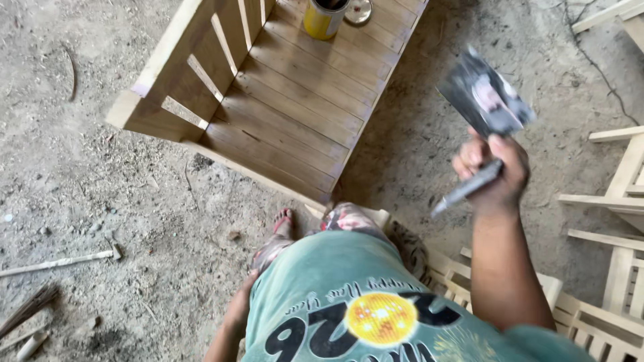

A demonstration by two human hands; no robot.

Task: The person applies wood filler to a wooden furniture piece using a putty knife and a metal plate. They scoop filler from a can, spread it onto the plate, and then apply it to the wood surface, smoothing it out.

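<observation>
A: Right hand (493,175), at right of frame, has its fingers wrapped tight round a putty knife (481,114), its smeared blade blurred, perhaps mid-swing.

B: Likely between coats; next, back to the yellow tin (324,16) at top centre.

A: Left hand (236,310), lower centre, grip unclear. Open dirt floor (100,181) lies left of the wooden bench (282,94).

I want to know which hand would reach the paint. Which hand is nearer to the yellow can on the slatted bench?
Right. The right hand, raised and gripping a putty knife, is off to the right of the yellow can. The left hand hangs low by the person's side, much farther away.
</observation>
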